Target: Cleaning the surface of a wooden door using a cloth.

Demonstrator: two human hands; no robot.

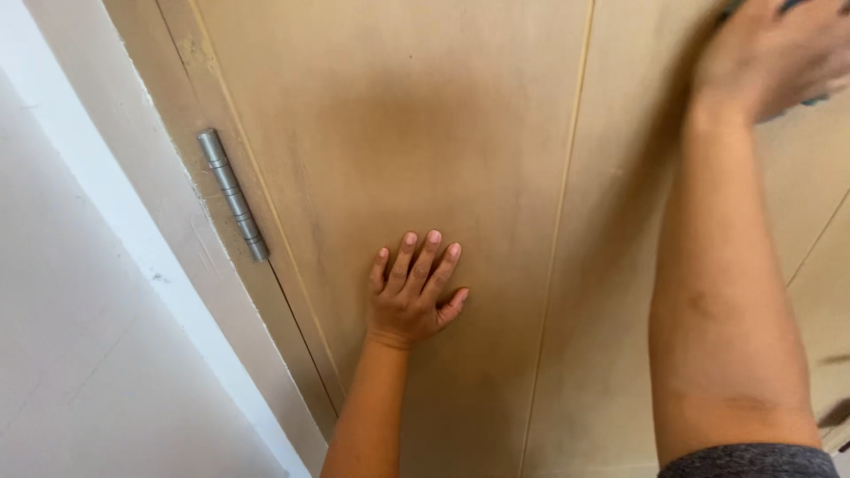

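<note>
A beige wooden door [425, 133] with narrow vertical grooves fills most of the head view. My left hand [414, 290] lies flat against the door's lower middle, fingers together and pointing up, holding nothing. My right hand [770, 53] is raised at the top right, blurred, pressing a dark green object [819, 99] against the door; only small bits of that object show around the fingers. My right forearm runs down the right side to a grey sleeve [753, 462].
A silver metal hinge [232, 195] joins the door's left edge to the beige door frame [168, 177]. A white wall [80, 336] runs along the left side beyond the frame.
</note>
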